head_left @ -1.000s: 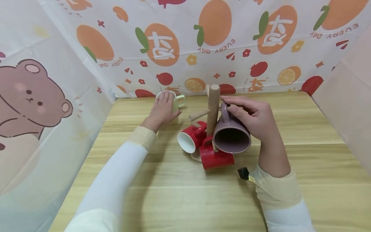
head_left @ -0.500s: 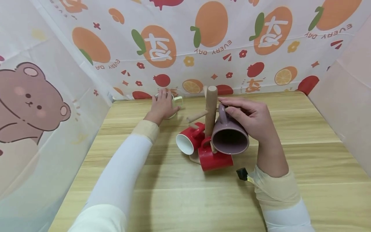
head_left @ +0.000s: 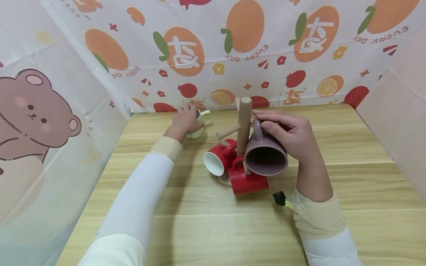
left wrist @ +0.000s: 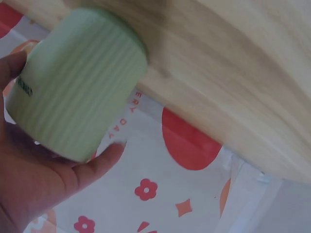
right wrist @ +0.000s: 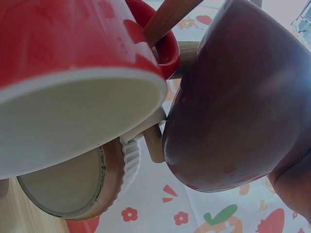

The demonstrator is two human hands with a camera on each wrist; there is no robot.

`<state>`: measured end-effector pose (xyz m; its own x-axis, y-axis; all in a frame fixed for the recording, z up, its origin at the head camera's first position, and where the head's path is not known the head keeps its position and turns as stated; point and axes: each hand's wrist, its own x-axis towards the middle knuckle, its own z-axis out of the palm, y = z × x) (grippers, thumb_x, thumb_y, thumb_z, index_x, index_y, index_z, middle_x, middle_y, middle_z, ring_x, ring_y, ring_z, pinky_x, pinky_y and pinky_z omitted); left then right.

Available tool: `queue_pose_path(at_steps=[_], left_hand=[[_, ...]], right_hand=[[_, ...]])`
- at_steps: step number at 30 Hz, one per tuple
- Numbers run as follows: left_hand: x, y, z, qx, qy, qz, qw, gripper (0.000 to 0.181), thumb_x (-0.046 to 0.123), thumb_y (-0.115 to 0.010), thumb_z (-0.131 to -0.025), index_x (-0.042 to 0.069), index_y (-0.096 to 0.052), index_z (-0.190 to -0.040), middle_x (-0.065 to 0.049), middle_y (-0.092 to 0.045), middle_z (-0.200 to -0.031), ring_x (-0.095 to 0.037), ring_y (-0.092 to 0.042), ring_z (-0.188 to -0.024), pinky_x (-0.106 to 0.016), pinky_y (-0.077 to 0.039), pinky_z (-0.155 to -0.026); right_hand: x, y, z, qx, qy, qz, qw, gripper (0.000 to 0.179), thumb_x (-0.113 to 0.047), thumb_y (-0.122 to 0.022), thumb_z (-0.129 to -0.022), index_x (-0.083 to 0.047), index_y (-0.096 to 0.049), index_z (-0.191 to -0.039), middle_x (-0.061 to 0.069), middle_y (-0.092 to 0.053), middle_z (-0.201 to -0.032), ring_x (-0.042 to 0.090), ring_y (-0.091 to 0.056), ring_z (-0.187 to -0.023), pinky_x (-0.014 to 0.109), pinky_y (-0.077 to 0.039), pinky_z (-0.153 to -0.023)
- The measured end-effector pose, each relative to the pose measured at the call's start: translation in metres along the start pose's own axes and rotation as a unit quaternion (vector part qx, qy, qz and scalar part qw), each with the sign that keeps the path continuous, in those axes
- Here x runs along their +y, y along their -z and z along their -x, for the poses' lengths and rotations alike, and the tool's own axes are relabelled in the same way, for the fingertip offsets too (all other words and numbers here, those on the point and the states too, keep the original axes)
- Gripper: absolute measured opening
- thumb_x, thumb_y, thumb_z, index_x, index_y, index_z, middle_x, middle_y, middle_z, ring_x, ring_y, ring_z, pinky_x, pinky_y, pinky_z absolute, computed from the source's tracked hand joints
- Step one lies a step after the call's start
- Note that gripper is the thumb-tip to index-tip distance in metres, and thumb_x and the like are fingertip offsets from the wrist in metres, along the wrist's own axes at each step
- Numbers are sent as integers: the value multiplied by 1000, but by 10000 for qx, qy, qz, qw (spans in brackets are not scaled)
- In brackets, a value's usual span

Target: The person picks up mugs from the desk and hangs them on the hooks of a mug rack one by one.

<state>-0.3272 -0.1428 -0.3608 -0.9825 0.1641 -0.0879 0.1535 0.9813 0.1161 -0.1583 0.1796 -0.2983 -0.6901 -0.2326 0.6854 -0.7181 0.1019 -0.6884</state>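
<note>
At the back left, my left hand (head_left: 185, 119) holds a pale green ribbed mug (left wrist: 82, 82) by its upper part. In the left wrist view the thumb touches its side near the printed mark, one finger sticks out beside the rim, and the others are hidden. My right hand (head_left: 291, 135) pinches a purple mug (head_left: 266, 159) near the top of its handle. This mug lies tilted against the wooden mug tree (head_left: 244, 123), mouth towards me, its handle by a peg. Two red mugs hang lower: one (head_left: 219, 157) at the left, one (head_left: 247, 181) in front.
A bare peg (head_left: 228, 132) sticks out left from the post. In the right wrist view a round brown-and-white piece with a ribbed edge (right wrist: 116, 170) shows behind a red mug. A small black object (head_left: 279, 198) hangs by my right sleeve. A printed cloth (head_left: 213, 55) stands behind the table.
My left hand has shifted slightly left over the green mug, its fingers spreading and then bending, and more of the mug's lower side shows. The right hand and the purple mug stay in place.
</note>
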Motion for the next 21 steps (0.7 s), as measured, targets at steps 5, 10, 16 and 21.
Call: queue_pose_path(at_steps=[5, 10, 16, 21], left_hand=[[1, 10, 7, -268, 77, 140, 9995, 95, 44, -73, -82, 2, -23, -151, -25, -31, -146, -47, -35, -129, -60, -45, -98], [3, 16, 13, -541, 105, 222, 9982, 89, 38, -81, -74, 4, -35, -142, -22, -40, -136, -43, -40, -124, -58, -45, -99], [4, 19, 19, -894, 105, 160, 9958, 103, 38, -83, -73, 11, -23, -154, -25, -30, -151, -48, -38, -130, -59, -39, -105], [-2, 10, 19, -673, 58, 168, 9976, 102, 41, -79, -74, 14, -23, -155, -24, -25, -156, -50, -36, -132, -60, -39, -104]], right_hand=[[-1, -1, 0, 18, 13, 12, 10000, 24, 6, -65, -88, 2, -73, -111, 12, -71, -119, 19, -68, -110, 25, -53, -91], [-1, -1, 1, 35, -19, -85, 10000, 23, 6, -65, -88, 4, -72, -110, 12, -70, -119, 19, -67, -111, 25, -53, -91], [-2, -2, 2, 36, -53, -123, 9999, 23, 5, -65, -89, 3, -72, -111, 11, -70, -119, 19, -68, -111, 24, -53, -91], [-1, -2, 2, 9, 12, -153, 9999, 23, 5, -65, -89, 4, -72, -111, 13, -70, -120, 20, -67, -111, 25, -53, -91]])
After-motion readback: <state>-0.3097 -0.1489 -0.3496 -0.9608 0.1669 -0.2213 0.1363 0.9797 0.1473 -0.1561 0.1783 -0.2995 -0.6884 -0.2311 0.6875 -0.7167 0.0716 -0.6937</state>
